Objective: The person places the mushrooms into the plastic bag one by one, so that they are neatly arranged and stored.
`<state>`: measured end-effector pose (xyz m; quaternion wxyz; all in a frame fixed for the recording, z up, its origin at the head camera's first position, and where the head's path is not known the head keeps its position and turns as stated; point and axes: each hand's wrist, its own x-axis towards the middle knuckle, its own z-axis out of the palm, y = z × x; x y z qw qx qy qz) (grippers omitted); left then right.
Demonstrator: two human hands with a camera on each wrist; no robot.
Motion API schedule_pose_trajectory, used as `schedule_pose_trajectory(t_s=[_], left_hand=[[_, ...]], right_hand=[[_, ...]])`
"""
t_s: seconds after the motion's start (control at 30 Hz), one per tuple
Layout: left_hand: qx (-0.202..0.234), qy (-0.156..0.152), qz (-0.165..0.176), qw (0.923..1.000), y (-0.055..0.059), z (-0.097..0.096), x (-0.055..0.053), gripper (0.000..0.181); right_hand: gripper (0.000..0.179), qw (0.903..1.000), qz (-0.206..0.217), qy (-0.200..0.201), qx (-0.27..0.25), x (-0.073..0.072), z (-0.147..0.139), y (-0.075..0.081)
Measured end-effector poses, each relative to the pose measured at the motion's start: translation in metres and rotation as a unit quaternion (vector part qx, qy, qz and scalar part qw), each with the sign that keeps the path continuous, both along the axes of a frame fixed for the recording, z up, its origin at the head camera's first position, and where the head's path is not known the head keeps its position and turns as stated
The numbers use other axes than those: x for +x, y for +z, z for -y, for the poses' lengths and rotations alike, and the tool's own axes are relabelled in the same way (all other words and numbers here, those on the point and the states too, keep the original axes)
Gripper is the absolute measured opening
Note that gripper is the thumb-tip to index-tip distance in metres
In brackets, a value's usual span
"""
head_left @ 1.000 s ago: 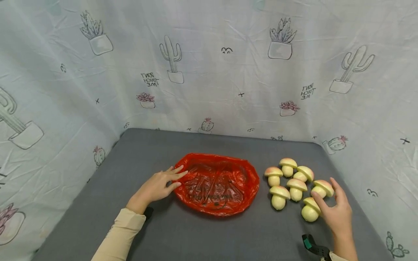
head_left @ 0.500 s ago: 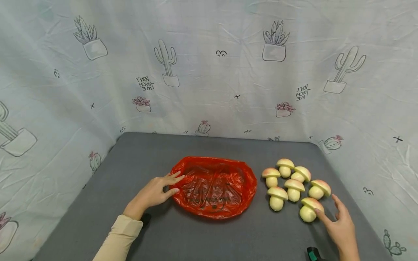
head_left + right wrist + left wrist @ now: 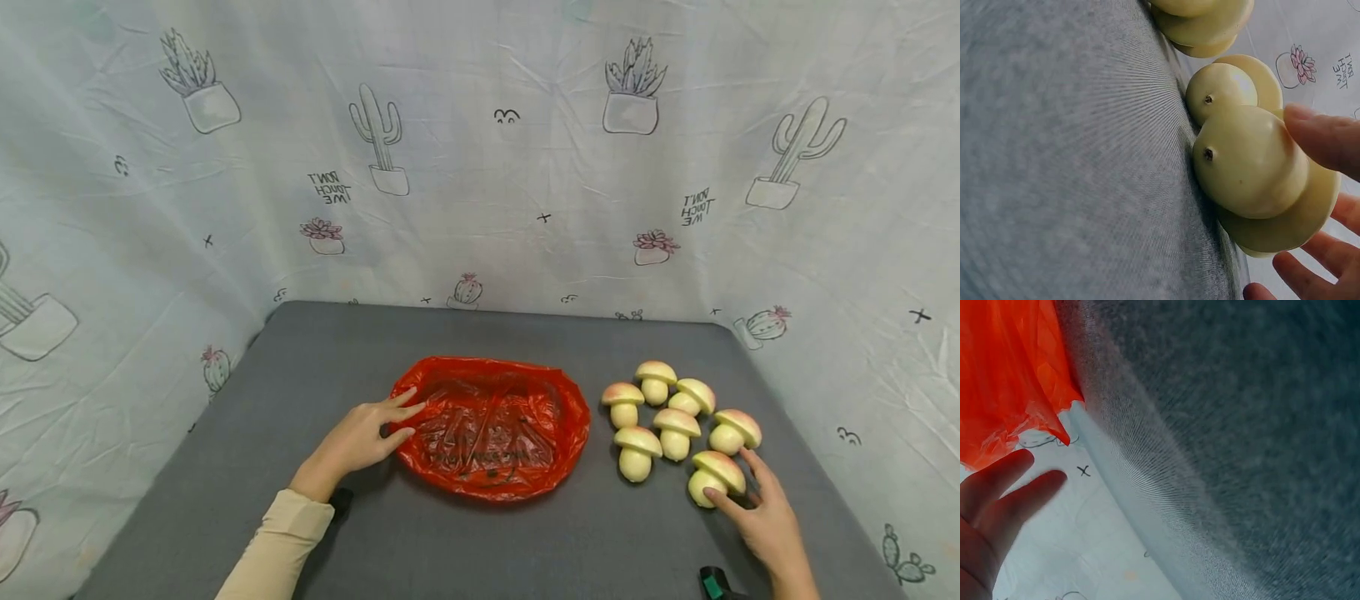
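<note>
A red plastic bag (image 3: 491, 433) is spread into a wide oval on the grey table. My left hand (image 3: 366, 435) is at its left edge, fingers extended over the rim and thumb apart; the left wrist view shows two fingers close to the red film. At the right, my right hand (image 3: 768, 518) is around the nearest toy mushroom (image 3: 716, 479), which has a pale yellow stem and pink-tinged cap. In the right wrist view the thumb (image 3: 1319, 134) overlaps this mushroom's upper side, while the other fingers (image 3: 1300, 275) are spread loosely below the cap.
Several more mushrooms lie close together beyond the right hand, including a mushroom (image 3: 735, 433) just behind the nearest one. A cactus-print curtain (image 3: 480, 208) surrounds the back and sides of the table (image 3: 555, 542).
The right hand has drawn back from the mushroom behind, then come in around the nearest one. The left hand stays at the bag's edge, and the view has shifted slightly.
</note>
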<state>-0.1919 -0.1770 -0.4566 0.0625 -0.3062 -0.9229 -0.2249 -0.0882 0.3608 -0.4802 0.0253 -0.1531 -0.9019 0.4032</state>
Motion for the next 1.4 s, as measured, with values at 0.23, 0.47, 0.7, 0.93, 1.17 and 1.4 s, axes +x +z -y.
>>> schedule_pose_trajectory(t_s=[0.23, 0.47, 0.7, 0.93, 1.17, 1.4], left_hand=[[0.006, 0.010, 0.014, 0.9998, -0.003, 0.001, -0.001, 0.042], [0.012, 0.013, 0.037, 0.9992, -0.005, -0.001, -0.005, 0.043], [0.012, 0.025, 0.042, 0.9987, -0.004, -0.002, -0.007, 0.042], [0.014, 0.033, 0.058, 0.9977, -0.004, -0.003, -0.007, 0.040], [0.022, 0.033, 0.082, 0.9958, -0.001, -0.003, -0.008, 0.041], [0.025, 0.032, 0.094, 0.9948, -0.001, -0.002, -0.006, 0.042]], right_hand=[[0.095, 0.9989, -0.027, 0.032, -0.022, 0.001, 0.002, -0.007], [0.094, 0.9973, -0.049, 0.051, -0.022, 0.002, 0.002, -0.011], [0.098, 0.9974, -0.035, 0.062, -0.007, -0.001, 0.001, -0.011], [0.099, 0.9984, -0.015, 0.055, -0.004, -0.001, 0.002, -0.010], [0.096, 0.9990, -0.029, 0.033, 0.006, 0.001, 0.003, -0.006], [0.091, 0.9966, -0.075, 0.035, 0.003, 0.006, 0.009, 0.004]])
